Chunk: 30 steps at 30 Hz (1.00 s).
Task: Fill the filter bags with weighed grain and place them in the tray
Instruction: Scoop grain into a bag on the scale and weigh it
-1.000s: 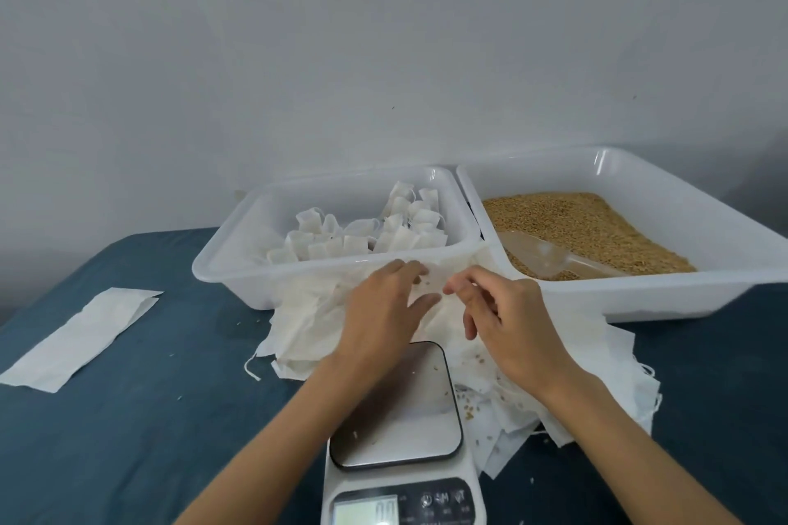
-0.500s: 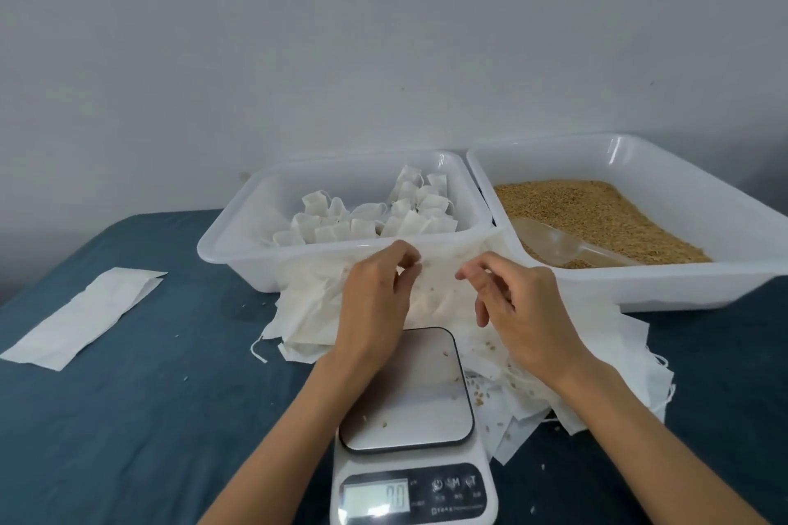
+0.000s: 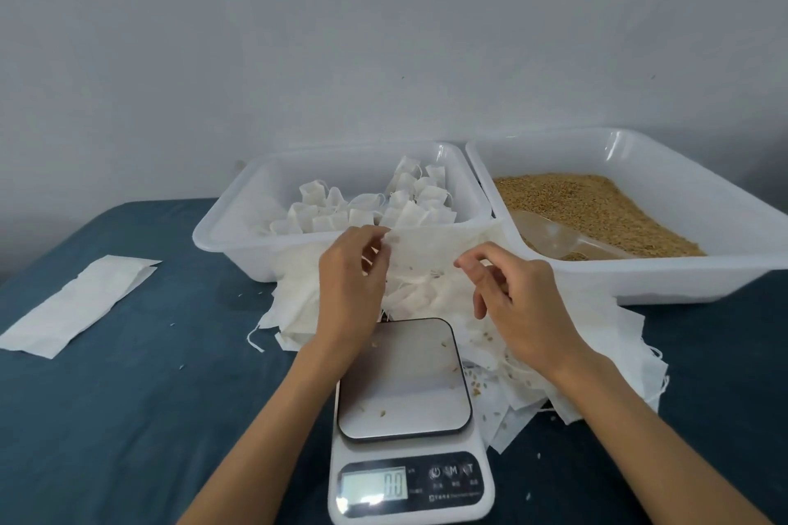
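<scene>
An empty filter bag [image 3: 420, 254] is being held up betw. both hands, just in front of the near wall of the left tray [image 3: 221, 243] and above the far edge of the scale [image 3: 405, 388]. Left hand [image 3: 351, 286] is pinching the bag's top-left edge w/ thumb and fingertips curled together. Right hand [image 3: 518, 307] is gripping the bag's right edge w/ thumb and index closed on it, other fingers hanging loosely curled.

Below the bag a heap of loose empty bags [image 3: 430, 298] is lying on the blue tablecloth [image 3: 128, 418], spreading to the right past the scale, w/ stray kernels on it. Left tray is holding filled bags [image 3: 366, 209] standing upright. Right tray [image 3: 725, 269] is holding grain [image 3: 597, 205] w/ a clear scoop [image 3: 554, 237] lying in it. Scale platform is carrying a few kernels; display [image 3: 375, 486] is reading 0.0. A flat white sheet [image 3: 81, 303] is lying well apart at left.
</scene>
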{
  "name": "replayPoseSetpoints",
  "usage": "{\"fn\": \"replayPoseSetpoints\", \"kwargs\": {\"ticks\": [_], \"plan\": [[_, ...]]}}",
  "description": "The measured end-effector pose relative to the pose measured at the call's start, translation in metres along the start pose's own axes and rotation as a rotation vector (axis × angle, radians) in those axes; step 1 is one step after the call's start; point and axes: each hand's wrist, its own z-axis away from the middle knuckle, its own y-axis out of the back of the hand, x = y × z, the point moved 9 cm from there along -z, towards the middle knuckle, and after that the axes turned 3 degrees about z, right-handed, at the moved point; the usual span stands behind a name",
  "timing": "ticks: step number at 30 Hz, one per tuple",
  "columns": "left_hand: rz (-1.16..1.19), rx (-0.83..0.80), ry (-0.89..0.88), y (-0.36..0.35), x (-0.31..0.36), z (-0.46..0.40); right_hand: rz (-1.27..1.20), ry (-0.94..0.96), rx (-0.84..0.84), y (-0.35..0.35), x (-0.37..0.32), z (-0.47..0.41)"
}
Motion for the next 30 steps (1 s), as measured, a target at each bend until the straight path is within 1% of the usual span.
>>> {"fn": "replayPoseSetpoints", "kwargs": {"ticks": [5,7,9,11,12,14,17,19,21,26,28,30], "plan": [[0.300,0.057,0.218,0.009,-0.017,-0.004,-0.006,0.036,0.056,0.005,-0.007,0.000],[0.395,0.059,0.258,0.011,-0.020,-0.004,-0.004,0.091,0.160,0.014,-0.015,0.001],[0.421,0.003,0.257,0.006,-0.016,-0.003,0.011,0.172,0.290,0.024,-0.026,0.006],[0.437,-0.057,0.257,-0.003,-0.010,0.001,0.004,0.232,0.346,0.028,-0.033,0.010],[0.444,-0.086,0.266,-0.008,-0.007,0.003,0.002,0.247,0.338,0.026,-0.035,0.011],[0.449,-0.174,0.269,-0.017,-0.001,0.006,-0.015,0.245,0.269,0.019,-0.036,0.010],[0.448,-0.326,0.228,-0.032,0.011,0.013,-0.133,0.139,0.148,0.006,-0.031,0.007],[0.465,-0.371,0.224,-0.037,0.015,0.018,-0.190,0.076,0.087,-0.001,-0.029,0.006],[0.498,-0.406,0.221,-0.040,0.018,0.021,-0.211,0.056,0.055,-0.004,-0.029,0.006],[0.535,-0.563,0.184,-0.048,0.024,0.027,-0.234,-0.006,0.087,0.002,-0.024,0.006],[0.524,-0.577,0.175,-0.048,0.025,0.028,-0.236,-0.028,0.105,0.004,-0.021,0.005],[0.527,-0.537,0.175,-0.046,0.026,0.027,-0.274,-0.050,0.117,0.004,-0.017,0.004]]}}
